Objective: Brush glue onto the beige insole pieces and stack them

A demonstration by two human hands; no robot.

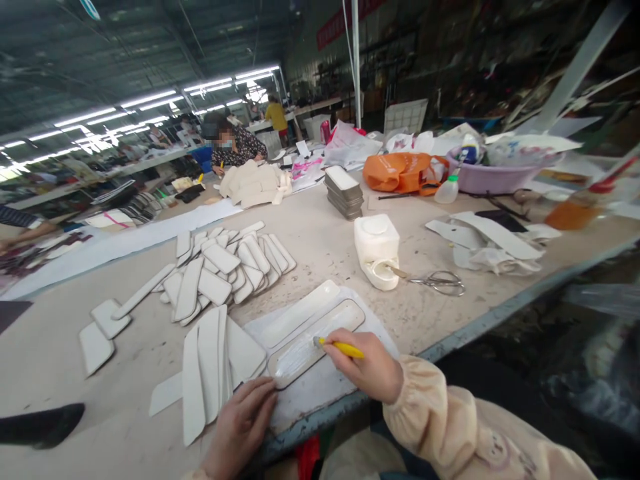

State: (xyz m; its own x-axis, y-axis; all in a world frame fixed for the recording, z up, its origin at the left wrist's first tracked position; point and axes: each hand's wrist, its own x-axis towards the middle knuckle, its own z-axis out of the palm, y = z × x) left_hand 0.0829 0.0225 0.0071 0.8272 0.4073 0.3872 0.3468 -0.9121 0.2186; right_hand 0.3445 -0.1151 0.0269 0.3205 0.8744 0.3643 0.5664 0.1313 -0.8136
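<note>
My right hand (370, 367) is closed round a small yellow-handled brush (347, 349). The bristles touch a long, rounded white panel (340, 320) with a dark edge, where wet white streaks show. At the panel's left end, my left hand (245, 420) has bent fingers, their tips pressed on its edge. A second long panel (300, 313) lies just behind, and both rest on a white sheet (373, 320). Beside my left hand is a fan of long white panels (203, 373). A cut-open white plastic bottle (377, 240) stands beyond the sheet, a stick across its mouth.
Loose white panels (220, 260) form a heap at left, near a neat stack (343, 190). Scissors (443, 283) lie by the bottle. An orange bag (405, 172) and a purple basin (495, 177) stand at the back right. A co-worker (237, 147) sits across the table.
</note>
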